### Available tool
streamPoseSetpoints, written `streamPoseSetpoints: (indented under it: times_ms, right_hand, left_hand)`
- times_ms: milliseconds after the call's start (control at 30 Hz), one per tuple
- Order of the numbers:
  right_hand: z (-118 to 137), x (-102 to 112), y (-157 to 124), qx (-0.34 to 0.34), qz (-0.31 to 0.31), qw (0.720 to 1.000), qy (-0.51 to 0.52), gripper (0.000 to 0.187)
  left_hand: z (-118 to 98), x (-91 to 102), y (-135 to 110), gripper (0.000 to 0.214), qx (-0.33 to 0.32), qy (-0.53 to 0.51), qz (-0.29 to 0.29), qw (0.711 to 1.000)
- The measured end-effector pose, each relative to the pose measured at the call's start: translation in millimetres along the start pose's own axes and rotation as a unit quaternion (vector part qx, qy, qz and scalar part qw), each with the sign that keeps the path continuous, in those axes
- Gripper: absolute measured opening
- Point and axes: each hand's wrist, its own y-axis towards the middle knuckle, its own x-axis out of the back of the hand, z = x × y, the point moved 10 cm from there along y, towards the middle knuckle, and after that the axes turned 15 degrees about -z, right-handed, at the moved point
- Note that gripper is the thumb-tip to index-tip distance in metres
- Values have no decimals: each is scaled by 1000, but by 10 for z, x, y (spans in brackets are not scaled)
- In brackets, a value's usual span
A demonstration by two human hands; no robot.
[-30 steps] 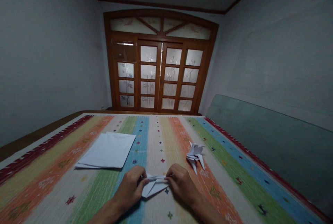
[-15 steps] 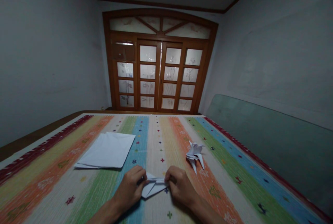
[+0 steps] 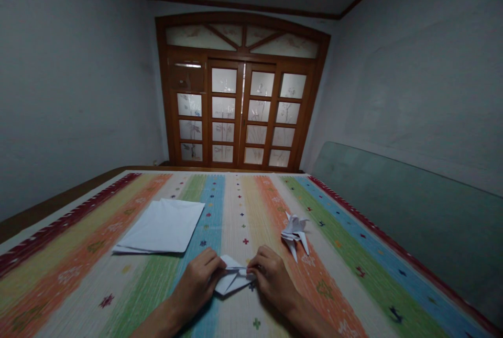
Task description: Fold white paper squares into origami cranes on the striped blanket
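A partly folded white paper piece (image 3: 231, 278) lies on the striped mat (image 3: 275, 207) near the front edge. My left hand (image 3: 198, 283) pinches its left side, fingers curled on the paper. Its right side is pinched by my right hand (image 3: 271, 277), whose fingertips press on a narrow fold in the middle. The two hands almost meet over the piece. A finished white origami figure (image 3: 294, 233) stands on the mat just beyond my right hand, not touched.
A stack of white paper sheets (image 3: 163, 225) lies to the left on the mat. A green glass panel (image 3: 412, 217) leans along the right wall. Wooden glazed doors (image 3: 239, 112) close the far end of the room.
My hands have drawn a little closer together on the paper piece, and its upper left flap now stands up slightly. The sheets and the origami figure have not moved.
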Motion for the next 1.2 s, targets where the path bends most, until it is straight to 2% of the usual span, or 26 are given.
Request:
streamPoseSetpoints:
  times_ms: [300, 500, 700, 833, 1033, 1200]
  right_hand:
    - [130, 23, -42, 104, -15, 994, -24, 22]
    - [408, 40, -79, 199, -31, 978, -58, 18]
    - [641, 85, -131, 270, -91, 956, -76, 14]
    - [686, 167, -162, 296, -145, 940, -88, 18]
    - [675, 95, -191, 339, -119, 926, -115, 16]
    - [598, -48, -204, 342, -99, 924, -141, 24]
  left_hand:
    - [-6, -47, -19, 18, -36, 64, 18, 997]
    - [-206, 3, -18, 20, -137, 101, -19, 985]
    - [-437, 37, -20, 34, -190, 108, -39, 975]
    - [-469, 44, -6, 33, -193, 130, -42, 972]
    - [-418, 20, -20, 36, -206, 176, -39, 962]
    - [-384, -132, -94, 24, -217, 204, 8, 955]
